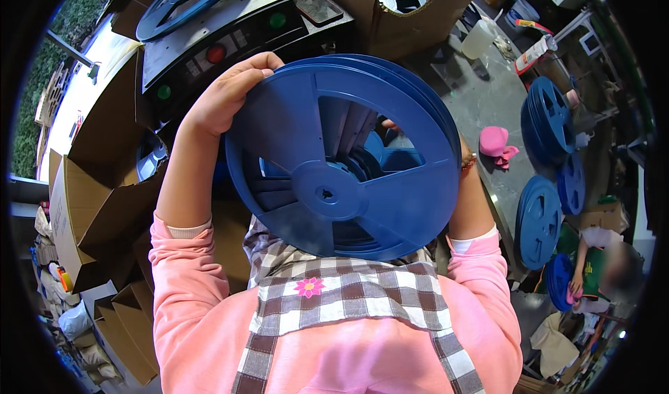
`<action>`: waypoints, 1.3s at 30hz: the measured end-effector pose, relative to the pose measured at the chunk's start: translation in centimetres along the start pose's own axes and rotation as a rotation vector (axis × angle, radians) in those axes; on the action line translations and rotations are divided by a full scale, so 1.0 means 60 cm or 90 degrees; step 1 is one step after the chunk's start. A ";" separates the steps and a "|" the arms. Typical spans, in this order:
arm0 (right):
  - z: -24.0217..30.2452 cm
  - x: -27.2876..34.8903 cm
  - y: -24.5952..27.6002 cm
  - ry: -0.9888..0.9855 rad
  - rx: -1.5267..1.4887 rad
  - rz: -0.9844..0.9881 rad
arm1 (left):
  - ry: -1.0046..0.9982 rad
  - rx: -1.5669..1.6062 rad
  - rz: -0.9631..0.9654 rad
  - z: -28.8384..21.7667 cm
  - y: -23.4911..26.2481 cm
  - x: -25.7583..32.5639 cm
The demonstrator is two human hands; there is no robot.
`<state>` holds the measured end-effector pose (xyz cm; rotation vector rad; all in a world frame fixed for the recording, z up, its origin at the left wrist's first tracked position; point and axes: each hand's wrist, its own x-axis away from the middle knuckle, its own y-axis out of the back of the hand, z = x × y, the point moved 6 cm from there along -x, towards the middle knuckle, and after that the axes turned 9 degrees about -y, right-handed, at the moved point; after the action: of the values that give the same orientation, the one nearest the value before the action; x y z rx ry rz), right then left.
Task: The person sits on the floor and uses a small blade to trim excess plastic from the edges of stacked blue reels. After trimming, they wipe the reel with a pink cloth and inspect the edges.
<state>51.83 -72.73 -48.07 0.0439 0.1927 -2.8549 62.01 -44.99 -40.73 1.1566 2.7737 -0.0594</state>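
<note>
The person is holding a stack of blue plastic reels (334,164) upright in front of the chest, its flat spoked face turned toward the camera and filling the middle of the view. The left hand (226,94) is gripping the stack at about ten o'clock on its rim, fingers (261,63) curling over the top edge and clenching it. The right hand (465,153) is sitting behind the stack at about three o'clock, mostly hidden by it; only the wrist with a bracelet (469,161) is showing, so I cannot tell how its fingers are closing, though a fingertip is peeking through a spoke gap. Above the reels, at twelve o'clock, a dark machine panel (223,45) with red and green buttons is lying, another blue reel (185,4) resting on it. At three o'clock, more blue reels (547,122) are leaning along the grey bench (481,87), near a pink cloth (496,145). An open cardboard box (90,206) is standing at nine o'clock
</note>
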 end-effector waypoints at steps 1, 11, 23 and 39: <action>0.005 -0.002 -0.022 0.036 0.065 -0.016 | 0.004 0.004 0.000 0.003 -0.001 -0.002; 0.007 -0.001 -0.067 0.169 0.296 -0.122 | -0.006 0.014 -0.006 0.003 -0.002 -0.001; -0.013 -0.020 0.074 0.051 0.559 -0.233 | -0.045 -0.023 -0.059 -0.014 -0.015 0.006; 0.069 0.002 0.091 -0.045 -0.193 -0.051 | -0.022 -0.009 0.014 0.003 0.005 0.003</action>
<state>53.17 -78.50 -44.69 -0.1290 0.6208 -2.8659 62.12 -44.66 -40.93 1.1721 2.7266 -0.0557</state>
